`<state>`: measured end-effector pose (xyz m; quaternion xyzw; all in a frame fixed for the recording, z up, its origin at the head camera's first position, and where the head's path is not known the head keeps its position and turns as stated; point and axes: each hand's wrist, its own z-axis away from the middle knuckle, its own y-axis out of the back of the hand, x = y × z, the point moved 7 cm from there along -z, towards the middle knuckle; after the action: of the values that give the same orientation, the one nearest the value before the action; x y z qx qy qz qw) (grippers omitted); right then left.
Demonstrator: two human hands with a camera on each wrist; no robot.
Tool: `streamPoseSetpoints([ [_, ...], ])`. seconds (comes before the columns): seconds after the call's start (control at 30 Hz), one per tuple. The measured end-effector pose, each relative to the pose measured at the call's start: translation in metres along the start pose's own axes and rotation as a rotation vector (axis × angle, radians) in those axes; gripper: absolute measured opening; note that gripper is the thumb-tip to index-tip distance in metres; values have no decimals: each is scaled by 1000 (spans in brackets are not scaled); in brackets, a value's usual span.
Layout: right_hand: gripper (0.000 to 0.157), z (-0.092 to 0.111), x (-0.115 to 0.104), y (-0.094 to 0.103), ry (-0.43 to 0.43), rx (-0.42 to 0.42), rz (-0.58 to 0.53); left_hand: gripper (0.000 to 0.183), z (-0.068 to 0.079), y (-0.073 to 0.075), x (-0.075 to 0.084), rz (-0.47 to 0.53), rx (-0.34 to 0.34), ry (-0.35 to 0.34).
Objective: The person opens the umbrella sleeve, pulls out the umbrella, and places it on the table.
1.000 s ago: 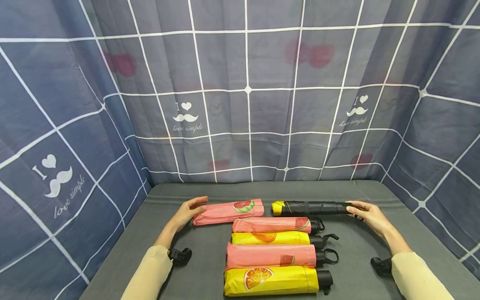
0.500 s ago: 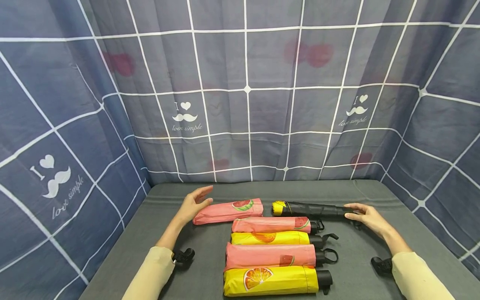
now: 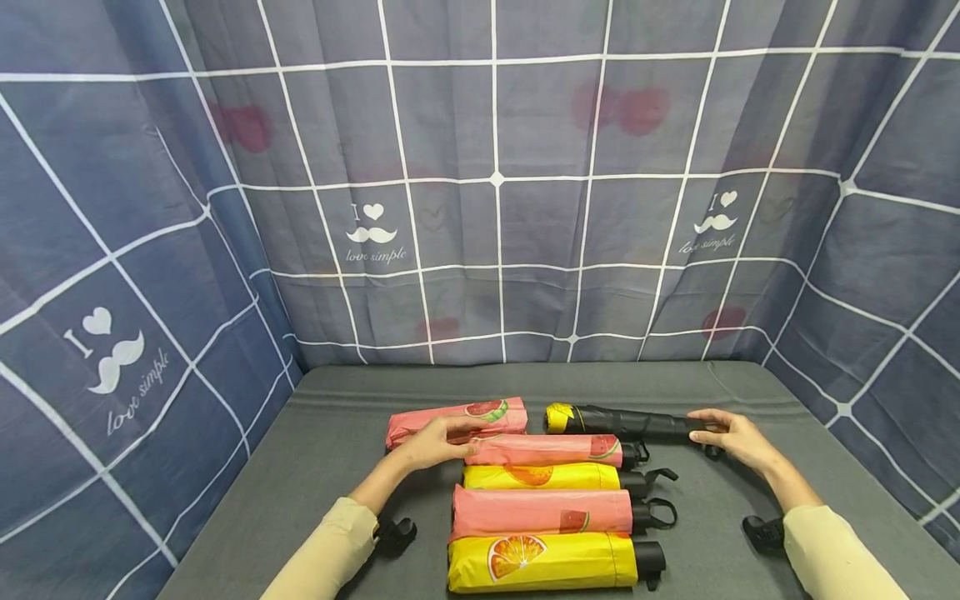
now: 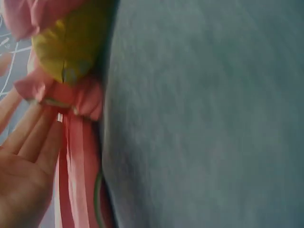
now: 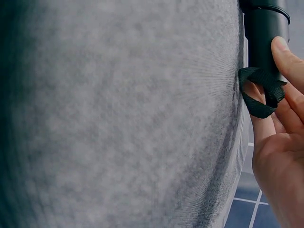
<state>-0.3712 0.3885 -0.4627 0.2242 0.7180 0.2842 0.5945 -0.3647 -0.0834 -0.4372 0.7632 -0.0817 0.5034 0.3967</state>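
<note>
Nearest the person, on the grey desk [image 3: 315,467], lies a yellow folded umbrella with an orange slice print [image 3: 543,561], its black handle pointing right. Just behind it and touching it is a wide pink folded umbrella [image 3: 542,510], then a slimmer yellow umbrella [image 3: 540,476], then another pink umbrella with a watermelon print [image 3: 543,450], all four stacked side by side in one column with handles and wrist loops to the right. Two cream sleeves come in from the bottom corners, each with a small black wrist-worn device beside it on the desk. The left hand [image 3: 433,444] lies with fingers straight and relaxed, grasping nothing, fingertips at the left end of the rear pink umbrella of the column and over the near edge of the far pink umbrella [image 3: 450,419], which lies alone at the back left, slightly tilted; the left wrist view shows the flat palm beside pink and yellow fabric ends. To the right of that one, at the back, lies the black umbrella with a yellow tip [image 3: 622,421], apart from the far pink umbrella by a small gap. The right hand [image 3: 731,435] grasps its handle end, fingers and thumb curled around it; in the right wrist view the black wrist strap [image 5: 260,92] hangs across the fingers [image 5: 287,59]. Behind the desk hangs a blue checked curtain [image 3: 495,183] printed with moustache motifs.
</note>
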Motion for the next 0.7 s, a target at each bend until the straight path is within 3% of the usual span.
streamPoseSetpoints([
  [0.23,52,-1,-1,0,-1,6,56,47,-9,-16,-7,-103,-34,70],
  [0.47,54,-1,-2,0,-8,12,88,49,-14,-26,-15,-70,-66,-15],
  [0.7,56,-1,-3,0,-7,12,107,49,-18,-30,-17,-103,-65,20],
])
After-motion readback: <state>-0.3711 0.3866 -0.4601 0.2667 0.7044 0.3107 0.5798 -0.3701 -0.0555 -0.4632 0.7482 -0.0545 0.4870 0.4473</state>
